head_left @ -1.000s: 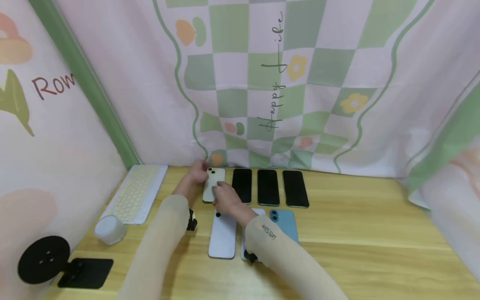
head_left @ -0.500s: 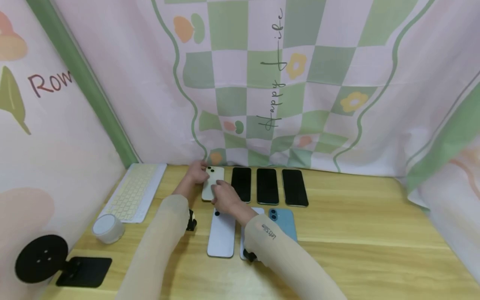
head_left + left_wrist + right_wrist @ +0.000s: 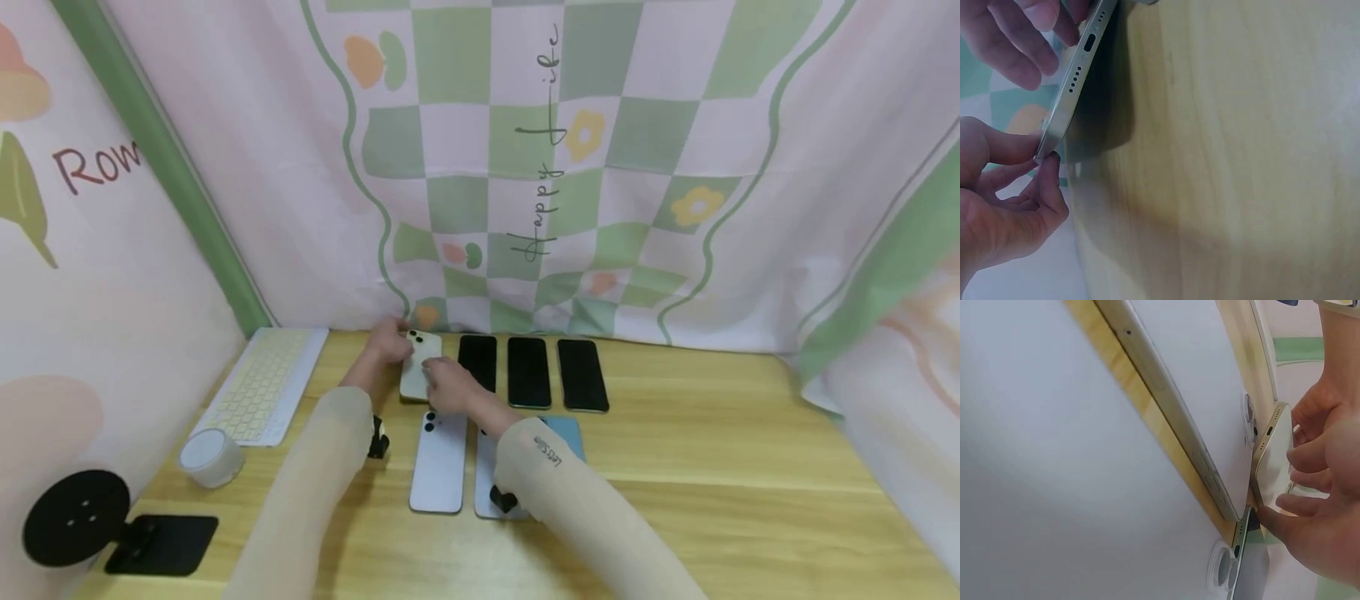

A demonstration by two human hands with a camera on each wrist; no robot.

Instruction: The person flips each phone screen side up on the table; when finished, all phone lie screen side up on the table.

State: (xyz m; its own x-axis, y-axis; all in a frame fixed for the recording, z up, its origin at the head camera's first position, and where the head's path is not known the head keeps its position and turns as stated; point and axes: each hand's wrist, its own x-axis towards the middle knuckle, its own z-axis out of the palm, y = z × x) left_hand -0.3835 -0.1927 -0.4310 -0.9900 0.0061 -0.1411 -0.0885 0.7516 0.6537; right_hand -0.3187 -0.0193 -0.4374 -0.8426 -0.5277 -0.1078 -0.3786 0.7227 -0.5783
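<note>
A pale cream phone (image 3: 422, 377), back up, is at the left end of the far row. It is tilted, with part of its lower edge raised off the wooden table (image 3: 712, 483) in the left wrist view. My left hand (image 3: 386, 342) pinches a corner of the phone between thumb and fingers. Over its right side lies my right hand (image 3: 450, 385), fingers loosely extended; one fingertip touches the phone's edge (image 3: 1265, 456) in the right wrist view. Nearer stand a white phone (image 3: 437, 467), a second pale phone (image 3: 487, 475) and a blue phone (image 3: 566, 433), partly under my right arm.
Three black-screened phones (image 3: 529, 372) continue the far row to the right. At left are a white keyboard (image 3: 262, 387), a white round tub (image 3: 212, 458) and a black disc stand (image 3: 78, 517). A patterned curtain (image 3: 525, 167) hangs along the back edge.
The cream phone's lower edge has risen slightly from the table. My right forearm has shifted right, covering more of the blue phone. The view has swung a little.
</note>
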